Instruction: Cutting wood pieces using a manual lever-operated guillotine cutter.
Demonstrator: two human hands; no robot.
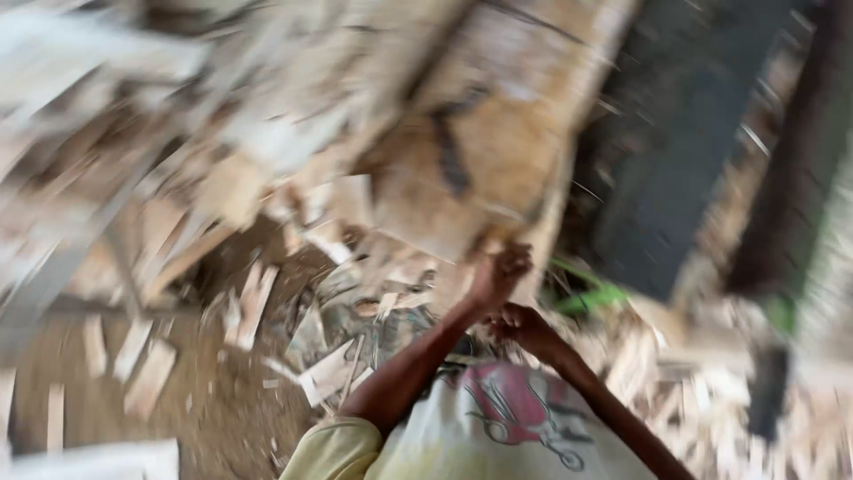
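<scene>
Wood everywhere, and the frame is badly motion-blurred. We see a big pale wooden slab (480, 151) with a dark streak on its face, leaning tilted above a dirt floor (213, 400) littered with wood offcuts (249, 302). The left hand (502, 271) is up at the slab's lower edge, and its grip looks clenched on that edge. The right hand (524, 324) sits just below and beside it. We cannot tell whether its grip is closed or released, nor whether it touches the slab at all. A dark plank (675, 151) stands to the right of the slab, with something green (591, 298) near its foot.

We judge the slab heavy, stiff and rough, likely splintery along the sawn edges, and not fragile. The best hold looks like the bottom edge near the corner, both hands spread, since one hand low down leaves the tall top free to tip.
</scene>
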